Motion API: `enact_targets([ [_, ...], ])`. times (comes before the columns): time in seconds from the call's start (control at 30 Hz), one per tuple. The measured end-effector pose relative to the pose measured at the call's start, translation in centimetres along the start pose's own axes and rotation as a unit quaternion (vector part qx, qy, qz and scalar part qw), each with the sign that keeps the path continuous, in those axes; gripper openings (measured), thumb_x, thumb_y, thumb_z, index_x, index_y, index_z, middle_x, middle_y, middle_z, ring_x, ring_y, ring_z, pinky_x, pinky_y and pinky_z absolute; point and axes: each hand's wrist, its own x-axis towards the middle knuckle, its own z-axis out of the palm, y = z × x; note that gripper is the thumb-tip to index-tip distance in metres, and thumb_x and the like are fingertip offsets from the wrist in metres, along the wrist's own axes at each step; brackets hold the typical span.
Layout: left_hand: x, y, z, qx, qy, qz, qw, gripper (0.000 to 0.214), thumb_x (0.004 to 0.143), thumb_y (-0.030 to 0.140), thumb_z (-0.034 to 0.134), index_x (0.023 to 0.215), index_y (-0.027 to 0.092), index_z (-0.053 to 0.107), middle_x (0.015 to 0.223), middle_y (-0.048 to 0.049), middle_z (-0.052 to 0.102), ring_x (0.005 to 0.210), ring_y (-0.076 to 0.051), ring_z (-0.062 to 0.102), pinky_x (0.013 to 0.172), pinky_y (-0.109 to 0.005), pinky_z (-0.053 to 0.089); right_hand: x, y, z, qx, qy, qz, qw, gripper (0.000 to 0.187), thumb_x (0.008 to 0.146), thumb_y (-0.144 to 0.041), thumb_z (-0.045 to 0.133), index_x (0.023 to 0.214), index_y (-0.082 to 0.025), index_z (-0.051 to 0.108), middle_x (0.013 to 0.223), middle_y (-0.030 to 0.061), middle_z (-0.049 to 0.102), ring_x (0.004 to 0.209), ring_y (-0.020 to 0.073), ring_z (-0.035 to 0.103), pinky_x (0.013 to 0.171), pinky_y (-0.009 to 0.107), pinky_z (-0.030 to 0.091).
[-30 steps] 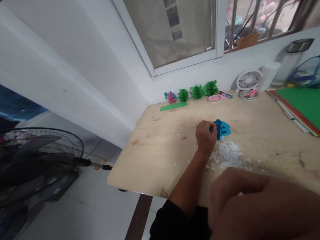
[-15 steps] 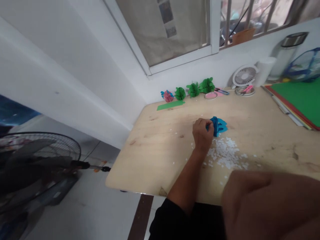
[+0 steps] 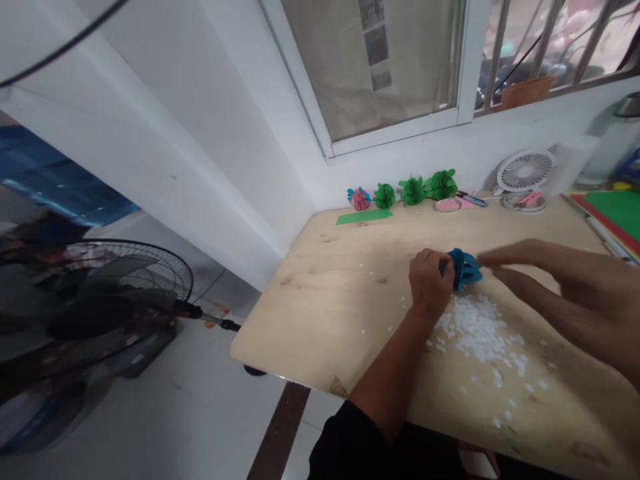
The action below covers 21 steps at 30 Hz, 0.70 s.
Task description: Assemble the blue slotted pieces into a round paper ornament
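My left hand (image 3: pixel 430 280) is closed on the left side of a blue folded-paper craft (image 3: pixel 466 269), which has cut-out slots and stands low over the table. My right hand (image 3: pixel 585 293) reaches in from the right, thumb and forefinger apart, its fingertips beside the craft's right end. Whether they touch the paper is hard to tell. Many small white paper bits (image 3: pixel 480 330) lie scattered just in front of the craft, on the wooden table (image 3: pixel 310 313).
Along the wall sit a pink-and-blue paper ball figure (image 3: pixel 360 199), several green ones (image 3: pixel 413 191), a green paper strip (image 3: pixel 364 217), a cutter (image 3: pixel 472 199) and a small white fan (image 3: pixel 526 172). Coloured sheets (image 3: pixel 617 217) lie at right. A large fan (image 3: pixel 125 280) stands left of the table.
My right hand has come up from the lower right, near the camera, to beside the craft's right end. My left hand keeps its hold. The view has shifted left.
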Motion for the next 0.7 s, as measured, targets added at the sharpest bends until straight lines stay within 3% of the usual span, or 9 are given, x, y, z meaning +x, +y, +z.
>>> enact_targets([
  [0.07,0.0,0.1,0.0,0.011,-0.008,0.001,1.000,0.006,0.085,0.015,0.062,0.080,0.018,0.063,0.082,-0.0033,0.066,0.085,-0.018,0.061,0.082,-0.031,0.048,14.6,-6.2,-2.5,-0.050,-0.013,-0.027,0.998,0.024,0.088,-0.040,0.057,0.091,-0.026,0.076,0.092,0.0064,0.077,0.088,0.0287,0.071,0.077,0.041,0.056],
  [0.1,-0.1,0.1,0.1,0.016,-0.012,0.003,1.000,0.006,0.084,0.015,0.063,0.080,0.018,0.063,0.082,-0.0032,0.066,0.085,-0.018,0.061,0.082,-0.030,0.048,19.9,-8.9,-3.3,-0.071,-0.013,-0.059,0.996,0.025,0.090,-0.037,0.055,0.094,-0.023,0.075,0.098,0.0080,0.077,0.091,0.0276,0.070,0.080,0.041,0.055],
  [0.17,-0.1,0.2,0.2,0.024,-0.018,0.004,1.000,0.006,0.084,0.014,0.064,0.080,0.019,0.064,0.083,-0.0028,0.067,0.086,-0.018,0.061,0.081,-0.030,0.047,26.1,-12.6,-3.9,-0.104,0.008,-0.143,0.984,0.027,0.093,-0.032,0.049,0.087,-0.020,0.073,0.090,0.0091,0.076,0.081,0.0241,0.069,0.073,0.036,0.052],
  [0.23,-0.1,0.2,0.2,0.028,-0.019,0.003,0.999,0.005,0.083,0.015,0.065,0.080,0.019,0.064,0.083,-0.0025,0.067,0.086,-0.018,0.061,0.081,-0.030,0.047,27.7,-13.7,-3.7,-0.147,-0.046,-0.178,0.972,0.027,0.094,-0.027,0.047,0.085,-0.020,0.071,0.087,0.0089,0.074,0.081,0.0227,0.067,0.073,0.035,0.049],
  [0.47,0.0,0.2,0.1,0.032,-0.016,-0.005,0.999,0.006,0.084,0.015,0.065,0.080,0.019,0.064,0.084,-0.0023,0.068,0.087,-0.018,0.062,0.080,-0.031,0.046,28.5,-12.0,-3.7,-0.213,-0.176,-0.231,0.933,0.023,0.091,-0.024,0.050,0.079,-0.020,0.069,0.078,0.0071,0.068,0.076,0.0222,0.064,0.067,0.033,0.044],
  [0.57,0.1,0.2,0.1,0.036,-0.013,-0.005,0.999,0.007,0.084,0.015,0.065,0.079,0.019,0.063,0.083,-0.0025,0.067,0.085,-0.018,0.061,0.079,-0.031,0.046,29.3,-11.6,-4.0,-0.194,-0.167,-0.194,0.947,0.024,0.091,-0.028,0.047,0.086,-0.020,0.069,0.087,0.0086,0.071,0.081,0.0238,0.067,0.068,0.034,0.047],
  [0.7,0.1,0.2,0.1,0.034,-0.017,0.000,0.999,0.006,0.084,0.015,0.065,0.081,0.020,0.063,0.084,-0.0026,0.067,0.086,-0.018,0.061,0.079,-0.031,0.046,28.1,-10.5,-3.7,-0.102,-0.157,-0.113,0.976,0.029,0.089,-0.038,0.049,0.104,-0.021,0.069,0.098,0.0087,0.074,0.083,0.0243,0.070,0.070,0.036,0.053],
])
